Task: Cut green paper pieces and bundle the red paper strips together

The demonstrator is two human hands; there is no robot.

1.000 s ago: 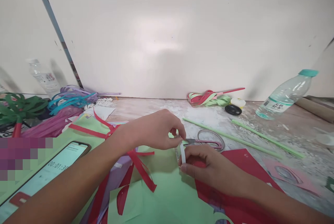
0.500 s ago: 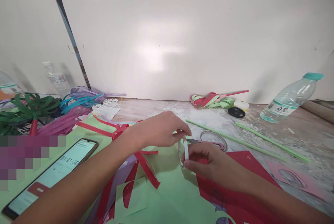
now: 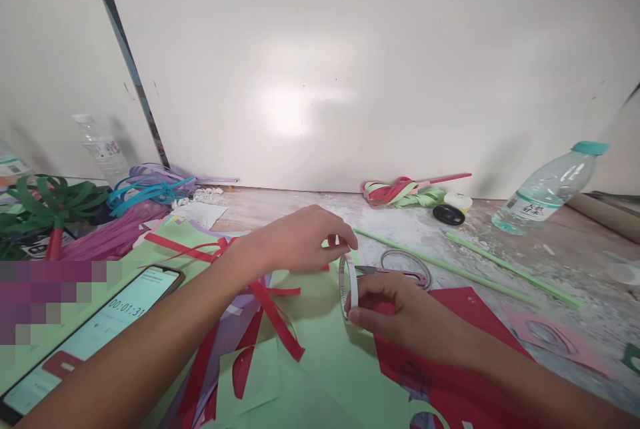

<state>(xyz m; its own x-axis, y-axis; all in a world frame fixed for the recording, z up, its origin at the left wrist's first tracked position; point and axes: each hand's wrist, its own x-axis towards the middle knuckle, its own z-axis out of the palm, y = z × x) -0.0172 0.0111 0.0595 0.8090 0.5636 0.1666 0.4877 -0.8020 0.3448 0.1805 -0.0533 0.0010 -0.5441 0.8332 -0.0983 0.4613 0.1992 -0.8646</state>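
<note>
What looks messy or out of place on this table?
White dust and crumbs are strewn over the table behind the scissors, and red paper strips lie tangled by the left hand. Nothing looks broken; the right hand holds a tape roll upright.

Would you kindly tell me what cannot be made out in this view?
All in the head view.
Whether the left hand pinches a loose end of the tape roll: its fingertips cover it.
Blades of the scissors: behind the roll and the right hand.
Lower corner of the phone: cut off by the left edge.
Things under the pixelated patch: blurred.
</note>
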